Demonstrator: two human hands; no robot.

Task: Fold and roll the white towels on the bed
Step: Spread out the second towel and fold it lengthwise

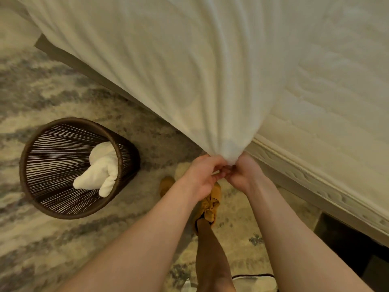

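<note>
The white towel (168, 70) is spreading out wide from one bunched end, with most of it lying across the bed (336, 102) and its near part hanging off the edge of the mattress towards the person. That bunched end is being gripped by both hands at once. The left hand (200, 178) is curling round it from one side and the right hand (245, 175) from the other, their fingertips touching just beneath the cloth, so neither hand is free.

The likely trouble is the grip itself. With the whole end gathered into one knot, the corners and edges are not separated, and any fold started from here would probably come out crooked or lumpy. A hard pull could also drag the cloth off the bed and onto the carpet (52, 91), since much of it is lying loose and creased.

The towel is running up and away from the hands, fanning out above them. Well off to the left, a dark basket (69, 121) is standing on the floor with a rolled towel (99, 169) inside it. A tan boot (210, 203) is showing just below the hands.
</note>
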